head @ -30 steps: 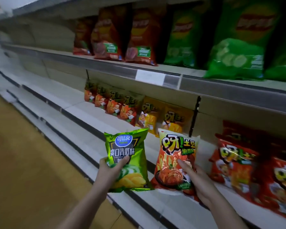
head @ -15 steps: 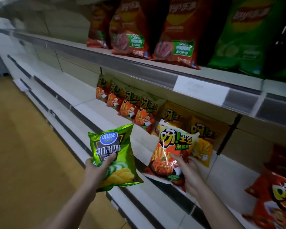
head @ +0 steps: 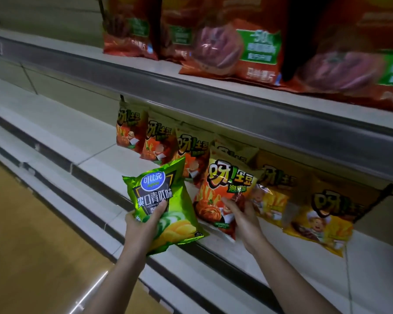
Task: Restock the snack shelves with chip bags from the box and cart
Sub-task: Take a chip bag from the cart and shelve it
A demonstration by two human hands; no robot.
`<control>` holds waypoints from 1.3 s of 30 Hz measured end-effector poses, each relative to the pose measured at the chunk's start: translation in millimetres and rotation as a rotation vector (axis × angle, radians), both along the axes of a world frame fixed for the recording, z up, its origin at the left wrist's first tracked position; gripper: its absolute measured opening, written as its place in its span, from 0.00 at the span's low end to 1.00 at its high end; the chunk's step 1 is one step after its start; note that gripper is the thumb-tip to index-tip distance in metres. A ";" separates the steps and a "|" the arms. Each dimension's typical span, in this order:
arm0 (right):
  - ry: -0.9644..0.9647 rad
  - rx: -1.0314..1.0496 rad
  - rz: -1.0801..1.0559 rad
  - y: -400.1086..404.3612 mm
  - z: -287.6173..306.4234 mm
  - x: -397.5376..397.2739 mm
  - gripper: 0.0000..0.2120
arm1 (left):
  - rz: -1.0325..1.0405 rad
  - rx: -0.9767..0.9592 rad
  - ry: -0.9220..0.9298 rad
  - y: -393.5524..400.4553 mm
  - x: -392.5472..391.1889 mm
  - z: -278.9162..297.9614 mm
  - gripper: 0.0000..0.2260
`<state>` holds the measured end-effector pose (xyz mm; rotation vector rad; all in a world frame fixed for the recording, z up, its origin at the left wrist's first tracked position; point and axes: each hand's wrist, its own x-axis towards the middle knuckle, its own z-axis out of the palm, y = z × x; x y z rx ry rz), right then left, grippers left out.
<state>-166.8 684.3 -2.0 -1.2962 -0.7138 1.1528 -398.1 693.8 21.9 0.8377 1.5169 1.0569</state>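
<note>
One head-worn wide-angle camera is looking forward and down along the shelving, sitting close to it. The upper shelf edge (head: 213, 96) is running diagonally from upper left to right; the floor (head: 27, 234) is filling the lower left. Both forearms are entering from the bottom edge, near the lens.

Left hand (head: 143, 225) is gripping a green chip bag (head: 166, 207), thumb across its front, holding it upright just off the shelf edge (head: 213, 248). Right hand (head: 243, 219) is pinching an orange chip bag (head: 222, 196) low down, holding it over the shelf in front of a row of orange bags (head: 159, 141) and yellow bags (head: 318, 214). Big red bags (head: 232, 41) are sitting on the upper shelf (head: 191, 96), blurred.
</note>
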 end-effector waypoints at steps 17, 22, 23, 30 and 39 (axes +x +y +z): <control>-0.207 -0.229 -0.039 36.9 -18.4 -41.6 0.34 | -0.244 0.028 -0.087 65.6 -7.5 -6.9 0.31; -0.394 -0.209 -0.324 4.5 1.1 -37.9 0.16 | -0.425 0.121 -0.071 57.9 22.3 14.0 0.30; -0.380 -0.190 -0.330 -6.7 8.8 -34.1 0.12 | -0.476 0.145 -0.064 56.1 33.3 18.2 0.30; -0.327 -0.162 -0.238 -128.4 60.8 33.1 0.25 | -0.876 0.224 -0.056 -13.2 159.7 46.3 0.27; -0.328 -0.234 -0.724 -394.4 103.8 120.4 0.15 | -1.623 0.167 -0.214 -217.5 311.1 75.8 0.26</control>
